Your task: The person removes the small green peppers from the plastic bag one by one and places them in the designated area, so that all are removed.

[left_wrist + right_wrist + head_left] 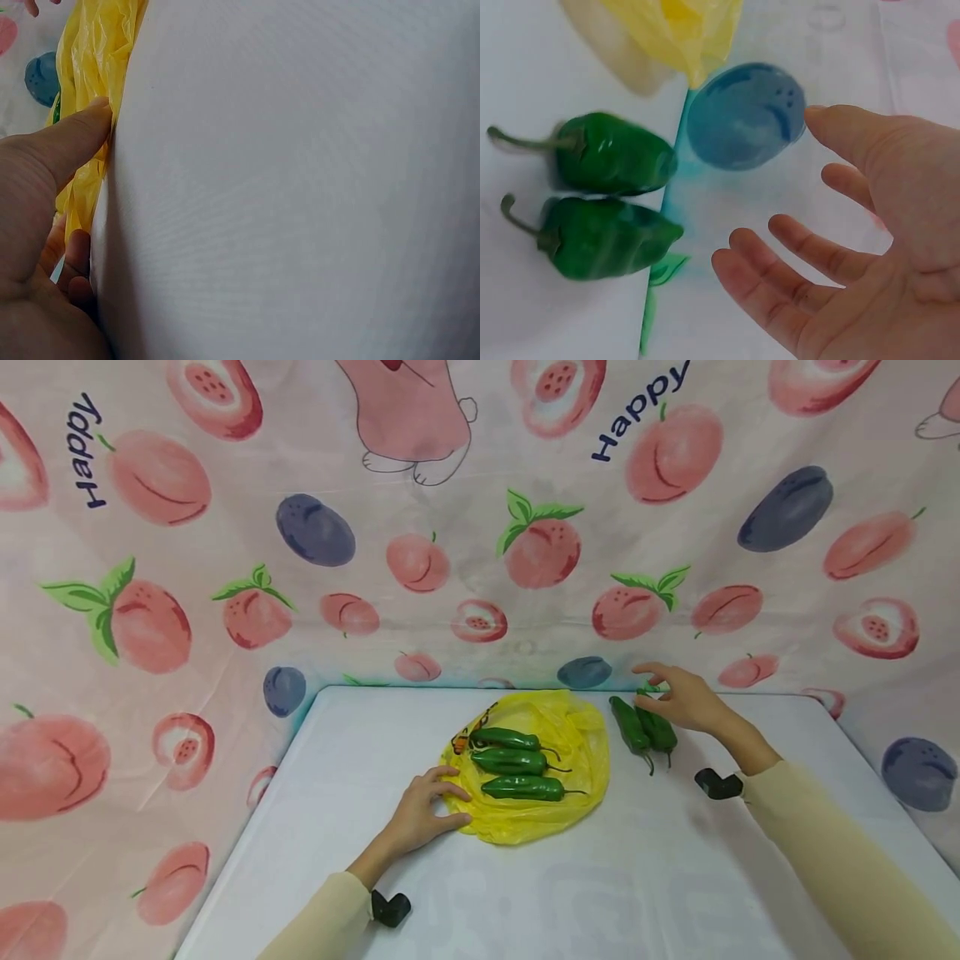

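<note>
Three long green chili peppers [512,763] lie side by side on a crumpled yellow plastic bag [525,828], stems pointing right. At the bag's left edge is my left hand [426,814], thumb and fingers spread apart. Its thumb [82,131] touches the yellow plastic in the left wrist view. Two more green chili peppers [633,727] lie close together on the table to the right of the bag. My right hand [686,697] hovers by their far ends, fingers loosely bent and spread, holding nothing. The right wrist view shows these peppers [615,154] apart from the fingertips.
The white table [600,893] reaches back to a hanging cloth [450,510] printed with peaches, blue fruits and lettering. A black device [717,783] sits at my right wrist and a similar black device [391,909] at my left.
</note>
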The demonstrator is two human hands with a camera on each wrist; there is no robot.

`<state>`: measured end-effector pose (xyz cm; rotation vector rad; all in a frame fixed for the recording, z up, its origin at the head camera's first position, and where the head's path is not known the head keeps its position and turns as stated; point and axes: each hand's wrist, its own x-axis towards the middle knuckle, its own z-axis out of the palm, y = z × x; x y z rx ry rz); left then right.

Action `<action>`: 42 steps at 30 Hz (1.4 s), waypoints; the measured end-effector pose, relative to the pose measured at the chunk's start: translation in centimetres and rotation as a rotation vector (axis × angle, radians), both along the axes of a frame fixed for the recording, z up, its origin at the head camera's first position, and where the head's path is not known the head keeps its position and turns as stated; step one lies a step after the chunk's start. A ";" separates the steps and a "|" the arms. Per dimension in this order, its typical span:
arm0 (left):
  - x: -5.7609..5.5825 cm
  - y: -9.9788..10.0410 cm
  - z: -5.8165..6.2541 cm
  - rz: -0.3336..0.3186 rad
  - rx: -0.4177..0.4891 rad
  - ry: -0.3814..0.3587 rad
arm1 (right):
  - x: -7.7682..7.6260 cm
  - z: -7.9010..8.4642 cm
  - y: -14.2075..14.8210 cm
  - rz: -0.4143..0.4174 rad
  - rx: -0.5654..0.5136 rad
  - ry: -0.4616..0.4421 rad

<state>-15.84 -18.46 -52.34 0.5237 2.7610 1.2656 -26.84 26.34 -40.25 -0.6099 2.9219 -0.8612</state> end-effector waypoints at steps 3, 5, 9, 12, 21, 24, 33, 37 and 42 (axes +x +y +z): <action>0.0 0.0 0.1 0.002 0.003 0.005 | -0.1 0.3 -0.6 0.030 -0.018 0.016; 0.0 -0.1 0.1 0.002 0.004 0.008 | 0.0 0.6 -0.9 0.051 -0.021 0.025; 0.1 -0.1 0.2 0.002 0.004 0.009 | 0.0 0.8 -1.6 0.082 -0.029 0.030; 0.1 0.0 0.3 0.002 -0.001 0.009 | 0.0 0.7 -2.2 0.110 -0.044 0.033; -0.1 0.0 0.3 -0.005 -0.002 0.011 | -0.6 0.1 -4.1 0.162 -0.091 0.018; -0.3 0.0 0.2 -0.008 -0.005 0.024 | -0.9 -0.1 -4.9 0.187 -0.116 0.004; -0.3 -0.1 -0.1 -0.009 0.001 0.030 | -1.2 -0.3 -7.6 0.284 -0.172 -0.012; -0.2 0.0 -0.4 -0.007 0.002 0.027 | -1.2 -0.6 -8.7 0.309 -0.182 -0.024; -0.2 0.0 -0.4 -0.004 0.001 0.030 | -1.4 -1.0 -10.1 0.333 -0.178 -0.049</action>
